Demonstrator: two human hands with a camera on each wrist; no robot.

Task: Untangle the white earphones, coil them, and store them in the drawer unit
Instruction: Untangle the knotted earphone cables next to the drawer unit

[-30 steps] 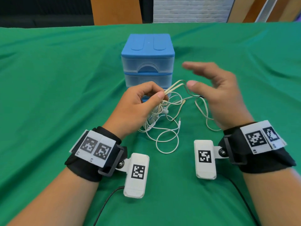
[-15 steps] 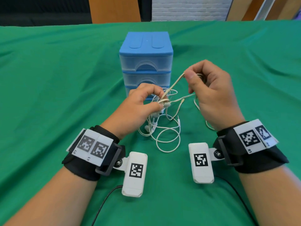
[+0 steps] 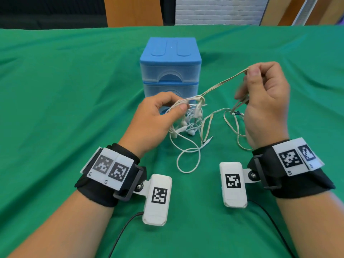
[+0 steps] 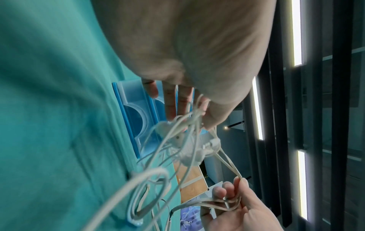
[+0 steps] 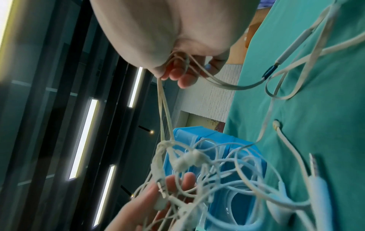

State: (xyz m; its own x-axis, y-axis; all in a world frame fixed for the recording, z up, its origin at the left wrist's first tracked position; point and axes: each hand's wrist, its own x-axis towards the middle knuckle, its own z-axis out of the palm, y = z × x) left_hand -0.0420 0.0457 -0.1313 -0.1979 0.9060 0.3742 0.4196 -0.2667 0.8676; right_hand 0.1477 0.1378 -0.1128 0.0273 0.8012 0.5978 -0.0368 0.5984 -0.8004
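Observation:
A tangle of white earphones (image 3: 193, 120) hangs above the green cloth in front of the blue drawer unit (image 3: 170, 69). My left hand (image 3: 178, 107) pinches the knotted bundle (image 4: 189, 140) between thumb and fingers. My right hand (image 3: 249, 75) is raised to the right and pinches a flat cream cable (image 3: 223, 82), which runs taut down to the knot (image 3: 200, 98). More loops of that cable (image 5: 187, 65) pass through the right hand's curled fingers. Loose loops and a jack plug (image 3: 209, 140) lie on the cloth between my wrists. The drawers look closed.
Green cloth (image 3: 65, 108) covers the whole table. The drawer unit (image 5: 207, 140) stands just beyond my hands. A dark wire (image 3: 121, 233) trails from the left wrist camera toward the near edge. Wooden panels and a white brick wall lie behind the table.
My right hand closed on the flat cream cable and lifted it up and to the right, stretching it taut from the knot. My left hand kept its pinch on the bundle.

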